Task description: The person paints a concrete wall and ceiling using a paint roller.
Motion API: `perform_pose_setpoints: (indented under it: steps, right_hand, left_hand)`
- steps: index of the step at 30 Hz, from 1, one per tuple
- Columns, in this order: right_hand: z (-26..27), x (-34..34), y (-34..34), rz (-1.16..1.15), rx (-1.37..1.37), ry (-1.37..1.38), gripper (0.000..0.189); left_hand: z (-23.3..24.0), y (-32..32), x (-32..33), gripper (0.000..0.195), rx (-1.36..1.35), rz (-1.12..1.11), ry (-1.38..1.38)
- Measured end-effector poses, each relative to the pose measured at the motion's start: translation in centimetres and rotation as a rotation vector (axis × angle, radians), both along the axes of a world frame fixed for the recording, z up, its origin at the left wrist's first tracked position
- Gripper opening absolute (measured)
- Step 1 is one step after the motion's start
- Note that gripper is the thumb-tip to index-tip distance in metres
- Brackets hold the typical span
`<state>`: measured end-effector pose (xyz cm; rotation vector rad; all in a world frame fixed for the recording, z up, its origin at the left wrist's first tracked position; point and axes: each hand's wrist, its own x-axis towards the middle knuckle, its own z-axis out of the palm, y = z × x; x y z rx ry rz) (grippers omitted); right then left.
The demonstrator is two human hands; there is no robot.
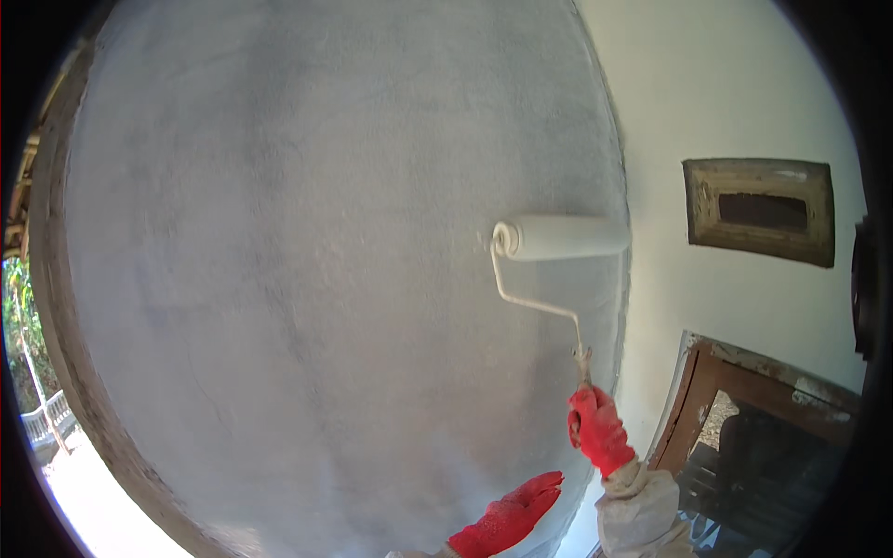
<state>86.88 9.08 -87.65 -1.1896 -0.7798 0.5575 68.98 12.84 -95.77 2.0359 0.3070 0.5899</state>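
My right hand (600, 429), in a red work glove, grips the handle of a paint roller (568, 237) at the lower right. Above the hand, the roller's bent metal frame leads up to a white cover that lies level against the grey plastered wall (314, 244), its far end by the wall's right-hand corner. A smoother, lighter grey patch shows just under the cover. My left hand (509, 515), also red-gloved, is at the bottom of the view in front of the wall, fingers extended and together, with no tool visible in it.
On the right a cream wall (656, 300) meets the grey one. It has a framed vent opening (760, 209) and, lower, a brown wooden window frame (698, 397) with glass. A rough edge (59, 293) bounds the grey wall on the left, with a white balustrade (52, 418) outdoors beyond.
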Motion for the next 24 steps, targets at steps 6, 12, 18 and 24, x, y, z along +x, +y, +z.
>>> perform_pose_setpoints:
  steps: [6,12,18,24]
  right_hand:
    - [20.6,2.8,1.7,0.042,0.140,-0.091,0.031]
    - [26.8,3.6,2.0,0.033,-0.020,-0.131,0.029]
    - [10.1,1.5,-4.3,0.005,-0.322,-0.003,0.026]
    - [6.8,-1.9,-7.4,-0.043,-0.310,-0.276,0.036]
  left_hand:
    - [14.3,0.0,0.5,0.039,-0.319,-0.054,-0.094]
    - [24.8,-0.5,2.3,0.044,-0.383,0.032,-0.051]
    - [27.1,-4.4,2.9,0.044,-0.283,0.213,0.214]
    - [26.4,-5.9,4.0,0.045,0.027,0.145,0.606]
